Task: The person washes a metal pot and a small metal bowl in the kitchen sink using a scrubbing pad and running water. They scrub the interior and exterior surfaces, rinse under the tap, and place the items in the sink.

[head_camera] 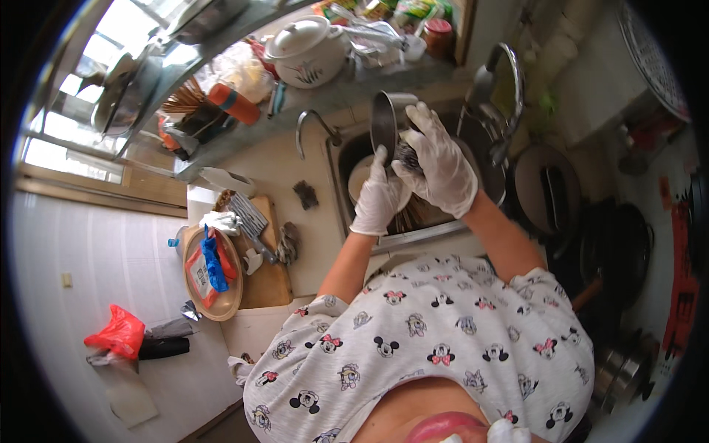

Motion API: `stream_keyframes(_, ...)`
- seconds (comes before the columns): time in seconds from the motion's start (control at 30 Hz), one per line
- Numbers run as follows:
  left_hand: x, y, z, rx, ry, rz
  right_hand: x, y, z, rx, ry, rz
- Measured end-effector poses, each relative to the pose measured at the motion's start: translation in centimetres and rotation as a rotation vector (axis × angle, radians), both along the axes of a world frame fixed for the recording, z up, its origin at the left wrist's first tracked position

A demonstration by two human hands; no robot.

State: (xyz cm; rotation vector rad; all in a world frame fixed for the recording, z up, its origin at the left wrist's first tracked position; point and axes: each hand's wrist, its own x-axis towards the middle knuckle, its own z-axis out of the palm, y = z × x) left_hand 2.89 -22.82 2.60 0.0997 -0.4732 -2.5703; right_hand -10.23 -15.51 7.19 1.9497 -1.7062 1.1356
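Note:
Both my hands wear thin white disposable gloves over the sink (pixel 396 239). My left hand (pixel 379 202) grips the lower rim of a round metal vessel (pixel 382 124), tilted on its side; whether it is a bowl or a small pot I cannot tell. In my right hand (pixel 443 163) is a dark scouring pad (pixel 409 156), held close beside the vessel, and whether they touch is hard to see. Under my hands in the basin, a pale bowl (pixel 360 176) and a bundle of chopsticks (pixel 411 219) are partly hidden.
A chrome faucet (pixel 512 83) arches over the right basin, and a thin tap (pixel 310 119) stands left. Another scouring pad (pixel 305 194) lies on the counter. Further left, a cleaver (pixel 252 221) rests on a cutting board (pixel 271 271). A lidded enamel pot (pixel 310 58) occupies the sill.

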Motion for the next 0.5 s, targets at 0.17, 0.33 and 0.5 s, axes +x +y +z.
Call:
stream_keyframes(0.17,0.8,0.0,-4.5,-1.473,-0.705,0.649,-2.9,-2.1,0.8,-0.163,-0.430,-0.078)
stream_keyframes(0.33,1.0,0.2,-4.1,-1.399,-0.587,0.674,-1.1,0.3,3.5,-0.124,-0.285,0.049)
stream_keyframes(0.5,1.1,-0.2,-3.9,-1.263,-0.732,0.344,-2.2,-0.8,3.1,-0.056,-0.324,-0.019)
